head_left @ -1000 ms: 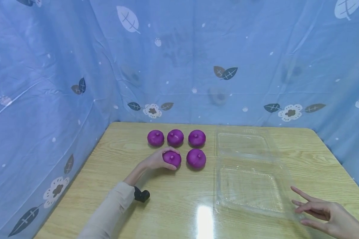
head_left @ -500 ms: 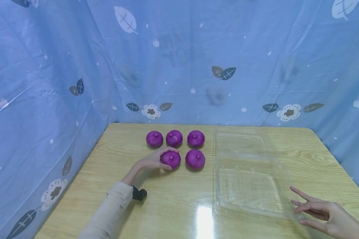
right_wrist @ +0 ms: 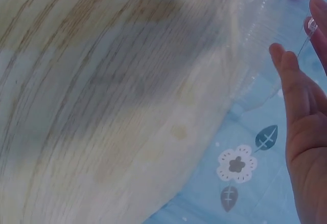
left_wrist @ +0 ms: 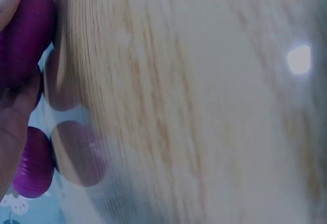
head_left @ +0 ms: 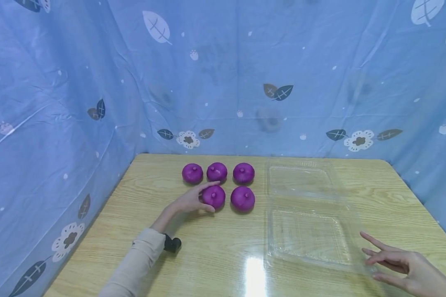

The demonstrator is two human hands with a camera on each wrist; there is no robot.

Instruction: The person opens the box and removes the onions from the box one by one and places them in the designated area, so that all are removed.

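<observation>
My left hand (head_left: 189,201) curls its thumb and fingers around a purple onion (head_left: 214,197) in the front row. In the left wrist view this onion (left_wrist: 26,35) appears between finger and thumb, low at the table surface. Another purple onion (head_left: 243,199) sits just to its right. Behind stands a row of three more, the left onion (head_left: 192,173), the middle onion (head_left: 217,172) and the right onion (head_left: 243,173). My right hand (head_left: 403,264) pinches the right front corner of an opened clear plastic clamshell box (head_left: 351,222); the right wrist view shows that corner between its fingertips.
The box lies flat on the wooden table (head_left: 208,255), right of the onions. A blue patterned cloth (head_left: 223,74) hangs behind and at the sides of the table. A black wrist device (head_left: 172,244) sits by the left sleeve. Glare marks the front of the tabletop.
My left thumb has drawn back slightly to the left along the held onion, while its upper fingers still lie around the back. The head view shifted slightly. My right hand and the box stay put.
</observation>
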